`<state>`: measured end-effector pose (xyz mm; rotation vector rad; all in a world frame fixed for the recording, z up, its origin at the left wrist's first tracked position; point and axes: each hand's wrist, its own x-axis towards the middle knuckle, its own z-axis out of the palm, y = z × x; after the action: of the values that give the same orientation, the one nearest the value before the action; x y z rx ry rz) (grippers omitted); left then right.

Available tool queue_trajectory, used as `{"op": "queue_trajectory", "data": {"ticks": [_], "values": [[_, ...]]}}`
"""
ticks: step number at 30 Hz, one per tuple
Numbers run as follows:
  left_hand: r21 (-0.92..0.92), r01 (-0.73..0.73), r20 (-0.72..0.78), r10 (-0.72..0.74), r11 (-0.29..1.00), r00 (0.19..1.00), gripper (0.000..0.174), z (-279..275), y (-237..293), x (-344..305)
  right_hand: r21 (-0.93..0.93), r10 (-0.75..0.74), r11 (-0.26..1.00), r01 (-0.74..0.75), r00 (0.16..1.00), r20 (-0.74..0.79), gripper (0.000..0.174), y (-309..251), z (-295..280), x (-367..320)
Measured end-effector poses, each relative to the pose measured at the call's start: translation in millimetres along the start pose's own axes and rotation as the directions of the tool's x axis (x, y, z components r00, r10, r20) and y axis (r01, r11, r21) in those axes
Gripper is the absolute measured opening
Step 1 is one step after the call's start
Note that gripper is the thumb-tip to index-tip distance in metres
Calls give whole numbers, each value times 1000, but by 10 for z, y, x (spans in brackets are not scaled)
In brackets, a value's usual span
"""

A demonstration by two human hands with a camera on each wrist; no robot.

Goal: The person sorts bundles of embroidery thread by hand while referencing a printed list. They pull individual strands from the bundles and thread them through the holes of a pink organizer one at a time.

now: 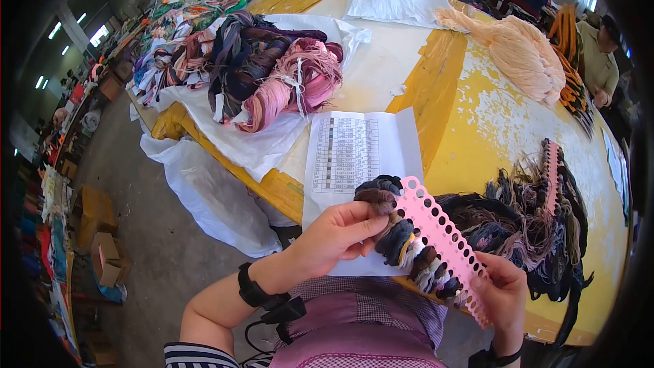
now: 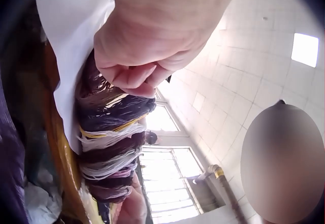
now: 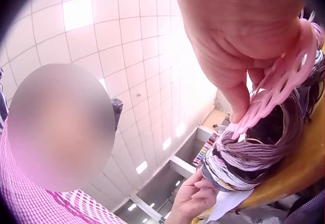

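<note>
A pink perforated strip with holes down both edges slants across the front of the head view. Dark, brown, white and grey thread bundles hang looped along its left edge. My left hand pinches a brown thread bundle near the strip's far end, thumb on top. Lower down, my right hand grips the strip's right edge near its close end. The right wrist view shows the thumb and fingers around the pink strip, with loops of thread below it.
Beneath the strip lies a printed chart sheet on the yellow and white table. Pink and dark yarn skeins lie at left, a peach skein at back right. Another pink strip with dark threads is at right. A person stands beyond.
</note>
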<state>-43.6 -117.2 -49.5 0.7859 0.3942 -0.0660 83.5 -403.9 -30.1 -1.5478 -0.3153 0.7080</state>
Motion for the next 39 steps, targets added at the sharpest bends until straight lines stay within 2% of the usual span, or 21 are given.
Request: {"op": "queue_trajectory", "data": {"ticks": [2,3,5,10,15,19,21,22,25,27,31,34,36,37,39], "values": [[179,-50,-44,58,983,997,10,-12,-29,12,2,1,1000,-1,999,-43,37,-13,50,23],[177,-45,-37,52,983,998,10,-10,-31,12,0,3,1000,-3,999,-52,37,-17,72,34],[305,-83,-41,100,949,994,12,-14,-24,-2,3,-2,1000,2,994,-106,37,-1,85,47],[270,-65,-49,81,961,995,12,31,37,-43,-23,8,1000,-10,996,-84,38,57,-27,55],[321,-166,-52,192,932,980,19,63,27,-64,-15,-33,999,32,999,-32,39,103,-38,65],[361,-160,-88,204,919,975,23,130,78,-98,-4,-12,1000,12,998,-60,39,130,-18,54],[391,-55,-77,92,919,993,22,105,107,-112,-9,-11,1000,11,999,-37,39,119,7,43],[393,-54,-77,92,918,993,22,102,97,-105,-8,-12,1000,11,999,-37,39,123,5,43],[400,-116,-57,152,909,987,20,106,40,-68,3,-11,1000,11,999,-34,39,154,-2,41],[432,-179,-99,244,884,965,15,134,6,-41,-4,-18,1000,18,999,-32,39,173,-15,39],[447,-201,-112,277,872,954,13,85,-29,-32,-16,-2,1000,2,1000,-31,38,146,4,25],[441,-172,-114,244,881,963,12,95,-16,-53,-20,-6,1000,5,999,-42,39,160,20,25],[353,-153,-129,210,923,969,12,91,-29,-40,-74,-57,996,50,994,-94,40,220,20,51],[352,-144,-120,197,925,973,19,56,-47,-21,-101,-41,994,30,993,-107,40,215,18,50],[312,-128,-118,172,941,978,20,14,-55,-5,-100,-54,994,45,994,-92,40,237,21,48]]}}
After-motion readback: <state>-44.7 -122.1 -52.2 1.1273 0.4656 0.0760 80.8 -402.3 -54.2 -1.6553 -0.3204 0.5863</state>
